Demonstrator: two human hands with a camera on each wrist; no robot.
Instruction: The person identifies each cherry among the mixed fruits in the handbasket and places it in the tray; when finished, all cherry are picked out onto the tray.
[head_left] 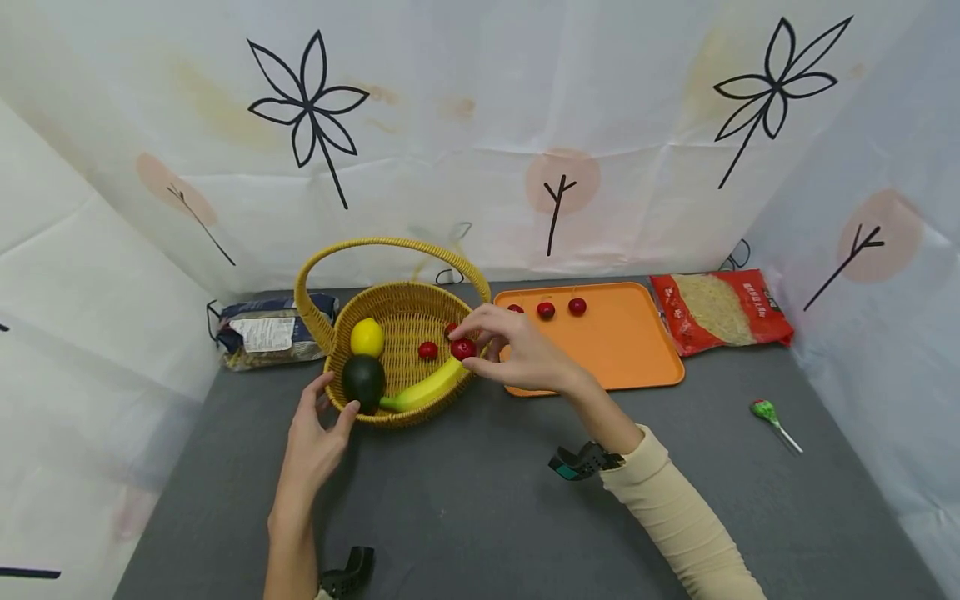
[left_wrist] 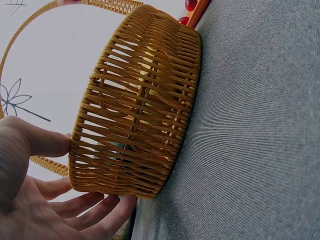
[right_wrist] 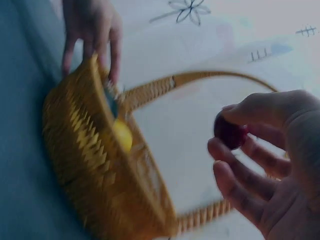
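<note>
A yellow wicker basket [head_left: 405, 302] with a tall handle stands on the grey table. Inside it lie a lemon [head_left: 367, 337], a dark green avocado [head_left: 363, 382], a banana [head_left: 429, 388] and small red cherries [head_left: 427, 350]. My left hand [head_left: 318, 442] holds the basket's near left side; in the left wrist view the thumb rests at the rim and the fingers spread along the wall. Above the basket's right part, my right hand [head_left: 525, 350] pinches a dark red cherry [right_wrist: 230, 131] between thumb and fingertips. More cherries [head_left: 546, 310] lie on the orange tray [head_left: 615, 354] beside the basket.
A red packet [head_left: 720, 310] lies at the back right, touching or close to the tray. Behind the basket's left side is a dark blue packet [head_left: 273, 332]. A green lollipop [head_left: 767, 411] lies at the right. White printed cloth [head_left: 480, 125] walls the table.
</note>
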